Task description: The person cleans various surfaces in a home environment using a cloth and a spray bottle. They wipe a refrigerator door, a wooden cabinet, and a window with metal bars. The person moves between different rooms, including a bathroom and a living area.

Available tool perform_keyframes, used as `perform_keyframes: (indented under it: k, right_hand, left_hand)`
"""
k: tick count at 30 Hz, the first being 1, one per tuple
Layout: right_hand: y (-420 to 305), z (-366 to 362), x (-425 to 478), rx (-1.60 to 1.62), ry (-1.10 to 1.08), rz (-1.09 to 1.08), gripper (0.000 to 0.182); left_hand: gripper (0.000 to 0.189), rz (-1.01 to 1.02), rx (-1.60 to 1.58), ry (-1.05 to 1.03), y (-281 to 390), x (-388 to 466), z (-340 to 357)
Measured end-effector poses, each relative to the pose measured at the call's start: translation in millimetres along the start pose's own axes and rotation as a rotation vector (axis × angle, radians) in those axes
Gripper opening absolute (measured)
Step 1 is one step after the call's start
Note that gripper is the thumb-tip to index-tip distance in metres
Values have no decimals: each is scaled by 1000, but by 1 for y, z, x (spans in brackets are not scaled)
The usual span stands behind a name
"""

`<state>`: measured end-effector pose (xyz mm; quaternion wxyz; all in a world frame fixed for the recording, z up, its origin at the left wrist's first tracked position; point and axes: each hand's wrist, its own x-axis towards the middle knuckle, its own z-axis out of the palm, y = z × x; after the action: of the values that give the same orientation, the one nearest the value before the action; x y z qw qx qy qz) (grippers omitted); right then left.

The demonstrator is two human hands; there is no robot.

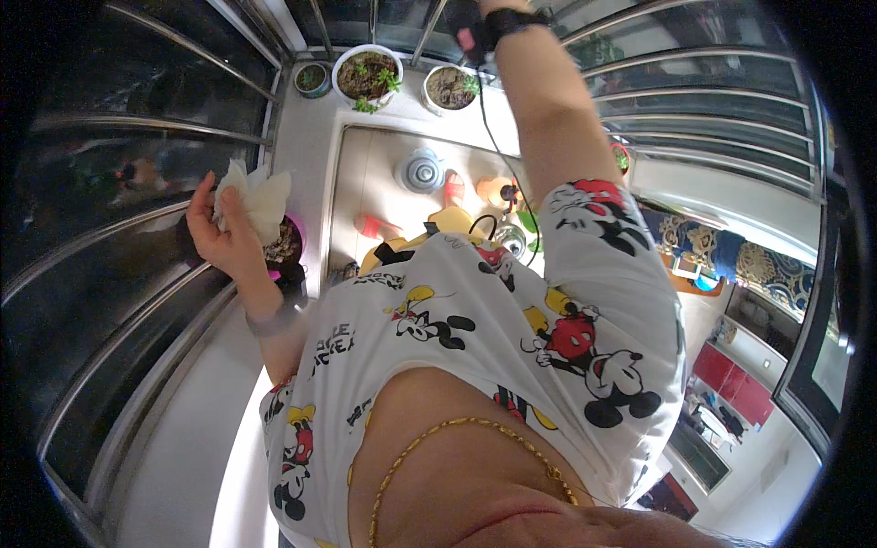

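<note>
My left hand (229, 236) is raised beside the metal window railing (205, 267), with a crumpled white tissue (257, 198) between thumb and fingers. Just behind the tissue, a pot of soil (282, 246) with a pink rim stands partly covered. Stretched up and forward, my right arm reaches the top edge of the picture. Only a sliver of my right hand (503, 5) shows beyond a black wrist strap (514, 22); its fingers are cut off, so what it touches is hidden. A black cable (503, 157) runs down from a dark device by that wrist.
White planters (370, 103) (428, 103) and a small pot (312, 79) line the ledge (301, 137) ahead. On the floor stand a grey-blue lidded container (421, 171) and an orange spray bottle (495, 192). Red slippers (378, 226) are at my feet. Railings curve along both sides.
</note>
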<state>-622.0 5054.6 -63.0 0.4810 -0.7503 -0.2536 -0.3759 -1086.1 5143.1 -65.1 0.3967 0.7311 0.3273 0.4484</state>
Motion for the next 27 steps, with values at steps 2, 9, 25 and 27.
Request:
perform_keyframes:
  k: [2,9,25,27]
  right_hand:
    - [14,5,-33,-26,-48,67,57]
    - [17,-43,-66,4,-551,309,52]
    - [-49,-140,172,288,58,-187,40]
    - [-46,-130,160,311,186,-205,34]
  left_hand:
    - [28,69,161,-21,16,0,5]
    - [28,-66,104,63,53,-26,26]
    - [21,65,2,-164,91,-16,105]
    - [22,61,2,-202,80,-18,103]
